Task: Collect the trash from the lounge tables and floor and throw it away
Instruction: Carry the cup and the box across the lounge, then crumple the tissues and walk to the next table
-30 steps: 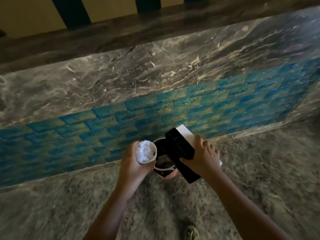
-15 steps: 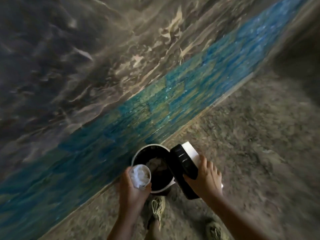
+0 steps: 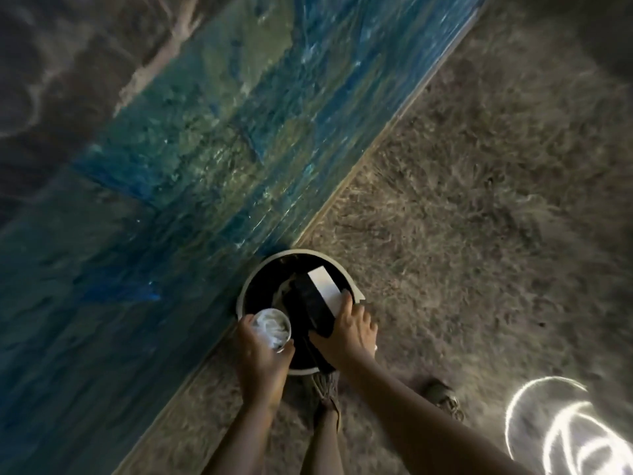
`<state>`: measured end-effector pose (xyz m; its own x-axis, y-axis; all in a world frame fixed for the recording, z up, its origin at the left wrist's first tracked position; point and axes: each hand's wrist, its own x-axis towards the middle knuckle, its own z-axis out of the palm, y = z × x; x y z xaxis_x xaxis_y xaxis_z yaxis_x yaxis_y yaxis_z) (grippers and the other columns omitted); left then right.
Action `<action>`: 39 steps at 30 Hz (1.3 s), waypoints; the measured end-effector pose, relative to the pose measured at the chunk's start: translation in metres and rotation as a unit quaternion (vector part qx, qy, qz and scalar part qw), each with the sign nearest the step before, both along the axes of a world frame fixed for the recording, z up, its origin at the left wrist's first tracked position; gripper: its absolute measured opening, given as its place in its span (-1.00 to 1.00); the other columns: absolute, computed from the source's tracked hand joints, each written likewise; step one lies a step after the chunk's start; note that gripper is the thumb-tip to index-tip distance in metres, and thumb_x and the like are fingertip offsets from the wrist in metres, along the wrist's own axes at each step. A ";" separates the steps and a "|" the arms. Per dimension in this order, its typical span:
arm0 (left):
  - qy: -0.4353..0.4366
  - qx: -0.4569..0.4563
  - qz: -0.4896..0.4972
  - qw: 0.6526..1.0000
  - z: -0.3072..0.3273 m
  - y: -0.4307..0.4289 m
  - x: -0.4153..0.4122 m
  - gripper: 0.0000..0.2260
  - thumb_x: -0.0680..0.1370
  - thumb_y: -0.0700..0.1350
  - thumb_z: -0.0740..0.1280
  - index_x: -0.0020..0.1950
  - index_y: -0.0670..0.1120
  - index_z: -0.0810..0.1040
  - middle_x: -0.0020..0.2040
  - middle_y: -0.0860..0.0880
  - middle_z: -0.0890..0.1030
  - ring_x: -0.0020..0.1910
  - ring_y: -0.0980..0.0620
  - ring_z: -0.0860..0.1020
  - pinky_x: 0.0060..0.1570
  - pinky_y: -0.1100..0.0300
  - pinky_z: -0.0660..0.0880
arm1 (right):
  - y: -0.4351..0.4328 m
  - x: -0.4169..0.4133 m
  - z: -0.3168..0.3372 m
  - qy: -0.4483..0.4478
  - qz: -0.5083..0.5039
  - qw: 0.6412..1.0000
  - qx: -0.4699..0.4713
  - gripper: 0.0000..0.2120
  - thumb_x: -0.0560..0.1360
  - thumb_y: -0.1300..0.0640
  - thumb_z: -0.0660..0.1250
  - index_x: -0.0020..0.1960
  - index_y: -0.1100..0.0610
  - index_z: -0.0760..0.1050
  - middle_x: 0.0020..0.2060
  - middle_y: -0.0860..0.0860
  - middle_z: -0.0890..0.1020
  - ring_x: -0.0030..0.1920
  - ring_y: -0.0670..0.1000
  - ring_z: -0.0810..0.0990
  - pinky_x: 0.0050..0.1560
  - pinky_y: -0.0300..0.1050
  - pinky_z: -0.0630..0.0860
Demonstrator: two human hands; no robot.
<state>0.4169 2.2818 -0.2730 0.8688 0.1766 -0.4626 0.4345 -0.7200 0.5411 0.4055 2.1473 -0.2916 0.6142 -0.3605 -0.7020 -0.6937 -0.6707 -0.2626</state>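
The open bin (image 3: 301, 252) seems half blocked by the box (image 3: 312, 303), wall (image 3: 171, 166) just beside.

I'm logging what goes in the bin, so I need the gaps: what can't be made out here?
All in the head view:
- The inside of the bin: mostly hidden by shadow and by the black box that the right hand holds over it.
- Print on the black box: too dim to read.
- White stuff in the cup that the left hand grips: blurred, material unclear.
- Wall: smeared by motion blur.
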 end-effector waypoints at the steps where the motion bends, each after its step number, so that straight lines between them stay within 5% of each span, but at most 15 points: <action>1: 0.000 0.003 -0.002 1.000 -0.004 0.002 0.001 -0.33 0.32 -0.15 0.52 0.33 -0.17 0.28 0.22 -0.18 0.45 0.15 -0.18 0.47 0.04 -0.03 0.47 | 0.002 0.003 -0.006 0.005 0.003 1.000 0.018 0.04 0.30 -0.32 0.32 0.49 0.04 -0.22 0.42 0.15 0.17 0.41 0.20 0.16 0.37 0.09 0.13; 4: 0.003 0.004 -0.009 1.000 -0.010 0.007 0.005 -0.35 0.31 -0.18 0.52 0.32 -0.17 0.30 0.21 -0.17 0.45 0.15 -0.16 0.46 0.03 0.02 0.47 | 0.006 0.001 -0.011 0.021 0.027 0.998 0.044 0.08 0.30 -0.35 0.32 0.48 -0.03 -0.33 0.50 0.15 -0.10 0.48 0.23 -0.14 0.42 0.16 -0.06; 7: 0.003 -0.014 -0.016 1.000 -0.010 0.012 0.008 -0.35 0.30 -0.21 0.52 0.30 -0.19 0.31 0.19 -0.19 0.45 0.14 -0.17 0.46 0.05 -0.01 0.47 | 0.008 -0.012 -0.005 0.004 0.013 1.000 0.014 0.03 0.32 -0.32 0.31 0.49 -0.03 -0.29 0.50 0.16 -0.15 0.48 0.22 -0.20 0.43 0.13 -0.12; 15: 0.011 -0.047 -0.054 0.997 -0.003 0.005 0.018 -0.16 0.28 -0.21 0.54 0.44 -0.14 0.17 0.40 -0.16 0.29 0.36 -0.13 0.30 0.28 -0.07 0.35 | 0.006 -0.025 0.018 -0.076 -0.011 0.997 -0.006 -0.09 0.33 -0.25 0.30 0.49 -0.01 -0.11 0.48 0.06 0.07 0.46 0.10 0.05 0.39 0.09 0.07; 18: -0.013 -0.044 -0.091 0.995 0.007 -0.001 0.021 -0.27 0.35 -0.11 0.50 0.42 -0.12 0.22 0.39 -0.15 0.32 0.36 -0.12 0.31 0.28 -0.06 0.33 | 0.003 -0.018 0.035 -0.136 -0.020 0.990 -0.037 -0.18 0.31 -0.26 0.29 0.44 0.01 0.07 0.32 0.02 0.35 0.29 0.11 0.32 0.23 0.07 0.27; 24: -0.071 -0.027 -0.200 0.977 0.049 -0.031 0.035 -0.52 0.46 -0.03 0.38 0.33 -0.12 0.38 0.27 -0.13 0.49 0.25 -0.10 0.43 0.20 0.09 0.35 | -0.017 -0.010 0.077 -0.223 -0.073 0.971 -0.048 -0.28 0.30 -0.29 0.20 0.37 0.00 0.21 0.22 -0.01 0.44 0.23 0.07 0.40 0.19 0.03 0.30; 29: -0.109 -0.044 -0.323 0.939 0.117 -0.081 0.046 -0.57 0.50 0.04 0.30 0.33 -0.06 0.38 0.28 -0.10 0.48 0.25 -0.08 0.42 0.22 -0.03 0.38 | -0.059 -0.024 0.133 -0.295 -0.132 0.943 -0.076 -0.33 0.37 -0.15 0.29 0.41 0.03 0.20 0.27 -0.01 0.41 0.28 0.05 0.36 0.22 0.02 0.29; 34: -0.180 -0.120 -0.412 0.885 0.218 -0.160 0.030 -0.62 0.52 0.04 0.27 0.31 -0.05 0.43 0.27 -0.08 0.49 0.25 -0.06 0.43 0.16 0.12 0.33 | -0.125 -0.068 0.220 -0.367 -0.218 0.892 -0.148 -0.38 0.38 -0.10 0.31 0.38 0.03 0.25 0.26 -0.03 0.43 0.27 0.03 0.38 0.22 -0.01 0.29; 39: -0.245 -0.199 -0.517 0.796 0.324 -0.261 -0.037 -0.59 0.52 0.02 0.27 0.34 -0.05 0.39 0.30 -0.07 0.47 0.27 -0.04 0.43 0.19 0.15 0.34 | -0.197 -0.168 0.321 -0.406 -0.279 0.833 -0.251 -0.52 0.44 -0.04 0.31 0.32 0.05 0.35 0.24 -0.02 0.48 0.25 0.02 0.41 0.18 -0.08 0.28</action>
